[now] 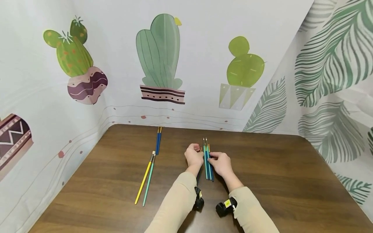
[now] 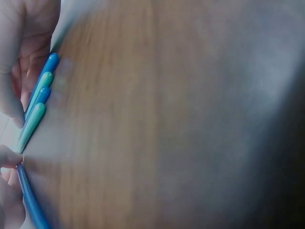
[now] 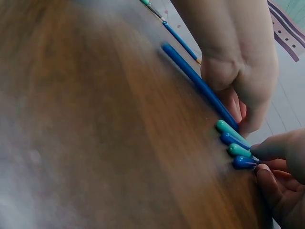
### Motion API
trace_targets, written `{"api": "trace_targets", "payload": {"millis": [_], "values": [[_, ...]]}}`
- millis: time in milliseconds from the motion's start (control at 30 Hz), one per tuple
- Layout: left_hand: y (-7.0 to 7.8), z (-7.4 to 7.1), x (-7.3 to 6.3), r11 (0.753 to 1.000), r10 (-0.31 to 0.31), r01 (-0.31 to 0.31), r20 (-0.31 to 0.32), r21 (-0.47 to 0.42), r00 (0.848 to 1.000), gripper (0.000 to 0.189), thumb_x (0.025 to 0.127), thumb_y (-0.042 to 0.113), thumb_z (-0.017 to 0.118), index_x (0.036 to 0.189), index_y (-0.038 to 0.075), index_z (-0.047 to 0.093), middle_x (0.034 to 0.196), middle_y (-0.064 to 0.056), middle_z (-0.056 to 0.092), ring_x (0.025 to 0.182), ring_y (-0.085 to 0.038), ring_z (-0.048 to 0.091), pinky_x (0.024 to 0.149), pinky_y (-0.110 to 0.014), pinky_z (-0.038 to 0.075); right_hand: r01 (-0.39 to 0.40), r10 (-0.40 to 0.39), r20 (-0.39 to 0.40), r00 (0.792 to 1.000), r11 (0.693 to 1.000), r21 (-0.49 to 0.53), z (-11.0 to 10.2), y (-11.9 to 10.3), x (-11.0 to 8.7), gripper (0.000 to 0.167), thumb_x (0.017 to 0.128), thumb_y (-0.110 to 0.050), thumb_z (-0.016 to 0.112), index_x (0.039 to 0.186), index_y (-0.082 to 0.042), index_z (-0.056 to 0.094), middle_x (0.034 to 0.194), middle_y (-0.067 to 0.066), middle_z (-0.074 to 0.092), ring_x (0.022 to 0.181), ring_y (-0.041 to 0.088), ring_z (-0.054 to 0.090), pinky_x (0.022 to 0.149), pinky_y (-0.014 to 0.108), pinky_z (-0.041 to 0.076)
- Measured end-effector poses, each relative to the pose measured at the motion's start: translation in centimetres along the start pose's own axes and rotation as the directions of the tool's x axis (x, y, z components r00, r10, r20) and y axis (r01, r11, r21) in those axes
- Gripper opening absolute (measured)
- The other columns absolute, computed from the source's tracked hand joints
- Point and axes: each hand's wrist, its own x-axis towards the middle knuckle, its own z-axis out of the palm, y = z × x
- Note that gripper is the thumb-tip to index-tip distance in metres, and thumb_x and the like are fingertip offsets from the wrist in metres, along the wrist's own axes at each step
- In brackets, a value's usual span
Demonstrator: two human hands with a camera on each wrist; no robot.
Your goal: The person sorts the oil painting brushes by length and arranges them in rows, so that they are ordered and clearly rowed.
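My left hand (image 1: 194, 156) grips a slim blue paintbrush (image 3: 195, 78), whose handle slants back toward me below the fingers. Just to its right, two teal and two blue paintbrushes (image 1: 207, 163) lie side by side, bristle ends pointing away. My right hand (image 1: 220, 162) is at the right side of this row. Its thumb and index finger pinch around the outer brushes, the rounded handle ends (image 3: 244, 162) showing beside the fingertips in the right wrist view. The left fingertips come right up to the row's left edge.
Left of the hands, a yellow paintbrush (image 1: 144, 179) and a teal paintbrush (image 1: 149, 182) lie on the brown wooden table (image 1: 110, 181). Two blue paintbrushes (image 1: 158, 142) lie behind them by the far edge. A cactus-printed cloth (image 1: 201, 64) hangs behind the table.
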Motion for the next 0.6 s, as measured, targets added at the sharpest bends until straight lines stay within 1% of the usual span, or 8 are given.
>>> {"api": "trace_targets", "payload": {"millis": [167,333,433,600], "values": [[0.11,-0.16,0.18,0.994,-0.059,0.056,-0.028,-0.094,0.998,0.028,0.071,-0.012,0.069,0.098,-0.005,0.065,0.090,-0.016,0.070,0.084,-0.025,0.069,0.074,-0.032,0.057,0.002,-0.002,-0.009,1.000,1.000,-0.004,-0.03,0.03,0.00,0.027,0.082,-0.011,0.068,0.106,0.000,0.071,0.087,0.013,0.073,0.077,0.022,0.068,0.070,0.036,0.055],[0.05,-0.50,0.44,0.981,-0.121,0.111,-0.056,-0.160,0.991,0.028,0.070,-0.010,0.071,0.097,-0.005,0.067,0.089,-0.017,0.071,0.083,-0.027,0.070,0.074,-0.034,0.057,-0.005,0.005,-0.013,1.000,1.000,-0.002,-0.12,-0.09,-0.04,0.027,0.082,-0.011,0.069,0.106,0.000,0.071,0.087,0.013,0.073,0.076,0.021,0.068,0.069,0.034,0.055],[-0.07,-0.67,0.54,0.975,-0.144,0.130,-0.070,-0.181,0.987,0.028,0.069,-0.009,0.070,0.096,-0.004,0.067,0.089,-0.017,0.071,0.083,-0.026,0.070,0.073,-0.034,0.057,-0.003,0.003,-0.009,1.000,1.000,0.007,-0.20,-0.22,-0.12,0.027,0.081,-0.011,0.070,0.106,0.000,0.071,0.086,0.013,0.073,0.075,0.021,0.068,0.068,0.034,0.055],[0.00,-0.99,0.75,0.964,-0.162,0.142,-0.075,-0.224,0.984,0.028,0.068,-0.010,0.069,0.096,-0.005,0.067,0.090,-0.018,0.070,0.082,-0.026,0.070,0.070,-0.030,0.056,0.008,-0.008,-0.012,1.000,1.000,0.006,-0.28,-0.26,-0.21,0.027,0.081,-0.011,0.069,0.106,0.000,0.071,0.088,0.014,0.073,0.078,0.023,0.068,0.069,0.036,0.055]]}}
